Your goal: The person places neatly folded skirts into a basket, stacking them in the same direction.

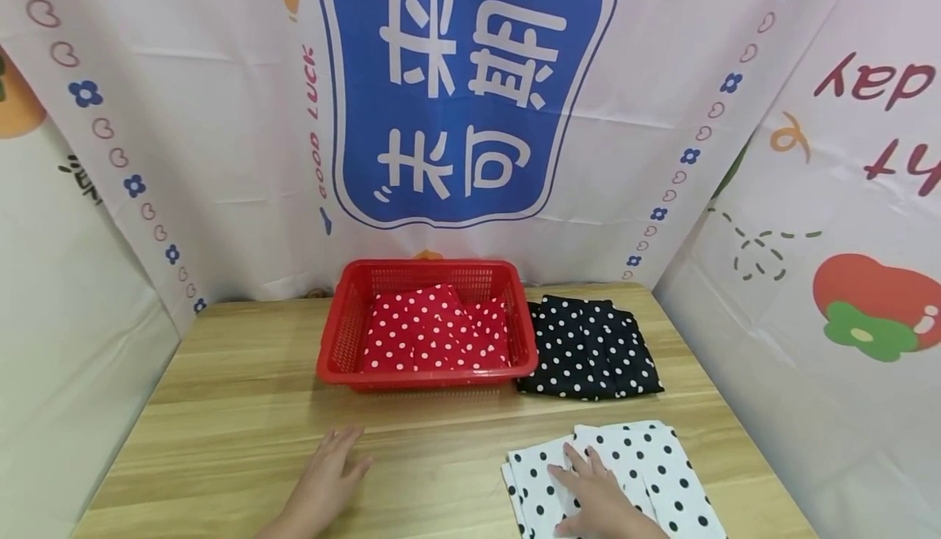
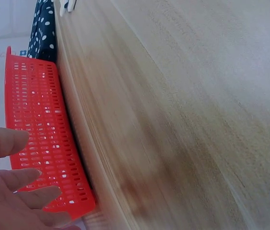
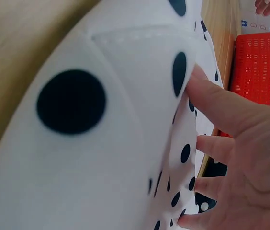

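A folded white cloth with black dots [image 1: 672, 474] lies at the front right of the table. My right hand [image 1: 597, 494] rests on it with spread fingers; in the right wrist view the thumb and fingertips touch the fabric [image 3: 125, 120]. My left hand [image 1: 323, 478] is over the wood in front of the basket, holding nothing, its fingers [image 2: 39, 196] loosely extended in the left wrist view. Behind the hands stands a red plastic basket [image 1: 426, 377] containing a folded red cloth with white dots [image 1: 434, 331]. A folded black cloth with white dots [image 1: 588, 351] lies right beside the basket.
The wooden table [image 1: 220, 408] has its back edge against a white printed curtain [image 1: 243, 155] with a blue panel. More printed sheets hang along the left [image 1: 66, 294] and right [image 1: 809, 376] sides.
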Demonstrator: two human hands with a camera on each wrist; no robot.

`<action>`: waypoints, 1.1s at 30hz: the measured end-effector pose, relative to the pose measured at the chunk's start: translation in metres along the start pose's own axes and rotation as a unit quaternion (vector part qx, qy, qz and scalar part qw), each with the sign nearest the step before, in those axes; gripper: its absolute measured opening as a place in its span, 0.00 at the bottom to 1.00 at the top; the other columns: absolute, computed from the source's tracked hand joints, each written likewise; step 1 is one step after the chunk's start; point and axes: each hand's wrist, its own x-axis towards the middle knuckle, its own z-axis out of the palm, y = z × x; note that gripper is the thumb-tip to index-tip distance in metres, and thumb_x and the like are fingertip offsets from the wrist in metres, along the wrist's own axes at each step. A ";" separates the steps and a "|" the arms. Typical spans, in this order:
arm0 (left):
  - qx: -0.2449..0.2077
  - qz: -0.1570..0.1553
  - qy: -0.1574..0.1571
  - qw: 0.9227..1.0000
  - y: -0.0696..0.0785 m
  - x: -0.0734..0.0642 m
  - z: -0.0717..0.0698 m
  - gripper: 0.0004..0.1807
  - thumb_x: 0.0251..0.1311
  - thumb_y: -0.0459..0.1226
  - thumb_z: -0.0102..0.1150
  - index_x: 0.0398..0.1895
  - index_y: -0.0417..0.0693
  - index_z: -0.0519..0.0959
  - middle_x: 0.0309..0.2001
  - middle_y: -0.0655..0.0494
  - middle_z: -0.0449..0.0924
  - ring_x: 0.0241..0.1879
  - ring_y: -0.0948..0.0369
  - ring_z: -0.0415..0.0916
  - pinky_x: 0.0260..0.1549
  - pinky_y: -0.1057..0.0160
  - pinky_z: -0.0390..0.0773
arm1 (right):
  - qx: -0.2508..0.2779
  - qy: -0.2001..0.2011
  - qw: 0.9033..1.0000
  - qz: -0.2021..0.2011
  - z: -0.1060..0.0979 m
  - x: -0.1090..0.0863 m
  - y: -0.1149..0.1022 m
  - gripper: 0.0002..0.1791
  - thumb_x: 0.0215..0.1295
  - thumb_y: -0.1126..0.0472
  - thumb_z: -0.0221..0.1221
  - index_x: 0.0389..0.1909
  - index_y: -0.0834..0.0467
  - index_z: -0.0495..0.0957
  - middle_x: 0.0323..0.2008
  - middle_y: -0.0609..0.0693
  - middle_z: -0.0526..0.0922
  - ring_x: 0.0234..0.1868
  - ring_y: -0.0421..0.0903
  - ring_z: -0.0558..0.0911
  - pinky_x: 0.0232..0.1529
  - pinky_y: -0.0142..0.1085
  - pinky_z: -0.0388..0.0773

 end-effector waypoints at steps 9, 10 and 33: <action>0.007 0.004 0.000 1.000 0.000 0.001 -0.001 0.25 0.65 0.35 0.58 0.61 0.29 0.70 0.63 0.27 0.65 0.66 0.29 0.52 0.62 0.32 0.54 | -0.021 -0.007 1.000 -0.019 0.005 0.016 -0.024 0.46 0.40 0.43 0.75 0.63 0.55 0.74 0.70 0.64 0.60 0.67 0.77 0.52 0.56 0.74 0.56; 0.007 0.004 0.000 1.000 0.000 0.001 -0.001 0.25 0.65 0.35 0.58 0.61 0.29 0.70 0.63 0.27 0.65 0.66 0.29 0.52 0.62 0.32 0.54 | -0.023 -0.009 1.000 -0.019 0.006 0.017 -0.026 0.46 0.40 0.42 0.74 0.63 0.54 0.74 0.70 0.64 0.60 0.68 0.76 0.52 0.57 0.74 0.56; 0.000 0.002 -0.001 1.000 -0.004 -0.001 -0.001 0.24 0.65 0.35 0.57 0.60 0.28 0.71 0.63 0.27 0.64 0.66 0.29 0.51 0.60 0.28 0.53 | -0.034 -0.005 0.998 -0.043 0.014 0.031 -0.055 0.46 0.42 0.41 0.73 0.64 0.56 0.73 0.70 0.64 0.60 0.68 0.75 0.53 0.58 0.70 0.61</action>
